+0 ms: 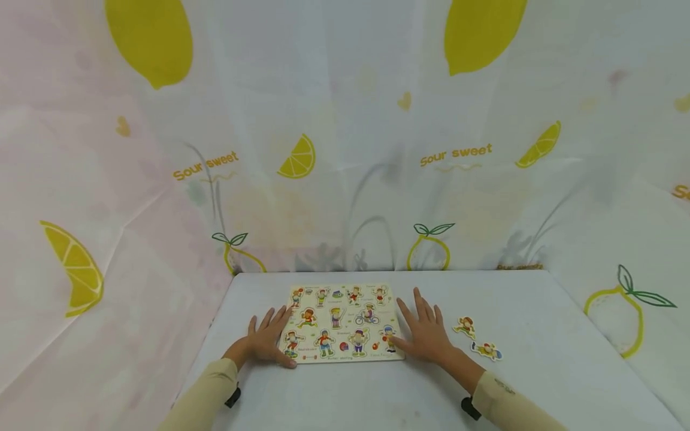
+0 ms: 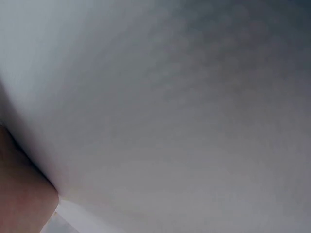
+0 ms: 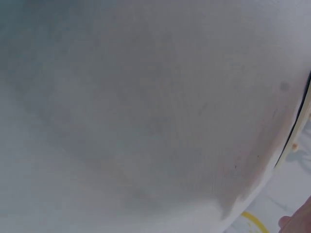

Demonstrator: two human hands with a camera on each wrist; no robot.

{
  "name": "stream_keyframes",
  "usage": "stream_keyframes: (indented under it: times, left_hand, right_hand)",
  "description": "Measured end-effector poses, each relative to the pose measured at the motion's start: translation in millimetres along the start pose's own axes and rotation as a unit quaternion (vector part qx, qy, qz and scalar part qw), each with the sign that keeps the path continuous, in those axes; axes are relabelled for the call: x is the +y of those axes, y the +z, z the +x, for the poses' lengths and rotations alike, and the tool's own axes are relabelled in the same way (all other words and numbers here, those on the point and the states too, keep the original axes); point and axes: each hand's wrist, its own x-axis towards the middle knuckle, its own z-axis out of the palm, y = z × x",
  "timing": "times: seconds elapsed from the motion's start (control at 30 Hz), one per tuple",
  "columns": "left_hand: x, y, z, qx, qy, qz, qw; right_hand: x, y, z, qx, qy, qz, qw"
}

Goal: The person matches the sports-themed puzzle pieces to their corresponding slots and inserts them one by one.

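Observation:
A pale puzzle board [image 1: 347,323] printed with cartoon sports figures lies flat on the white table. My left hand [image 1: 268,342] is at its left edge with fingers spread, fingertips at the side and thumb by the lower left corner. On the opposite side, my right hand [image 1: 426,335] lies with straight, spread fingers, its thumb over the right edge near a figure. Neither hand grips anything. Beyond the right hand are a runner puzzle piece [image 1: 465,326] and another figure piece [image 1: 487,351]. Mostly tabletop fills both wrist views; the board's edge [image 3: 296,128] shows in the right one.
The white table [image 1: 334,398] meets a lemon-print cloth backdrop [image 1: 345,203] at its rear edge, and similar cloth rises on both sides. Dark straps [image 1: 233,397] are at the wrists, below beige sleeves.

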Motion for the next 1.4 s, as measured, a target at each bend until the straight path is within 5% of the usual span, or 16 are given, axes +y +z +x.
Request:
stream_keyframes:
  times: [0.4,0.63,1.4]
  left_hand:
    - [10.9,-11.0,-7.8,-0.028,-0.001,0.004,0.9996]
    - [9.1,-12.7,-10.2,-0.015,0.011,0.003,0.9998]
    - [-0.7,-1.4,0.7,-0.01,0.003,0.015,0.9998]
  right_hand:
    - [15,-6,-4,-0.014,-0.002,-0.031,0.999]
    - [27,-4,-8,-0.015,0.009,-0.038,0.999]
    - [77,-19,-33,-0.014,0.015,-0.072,0.997]
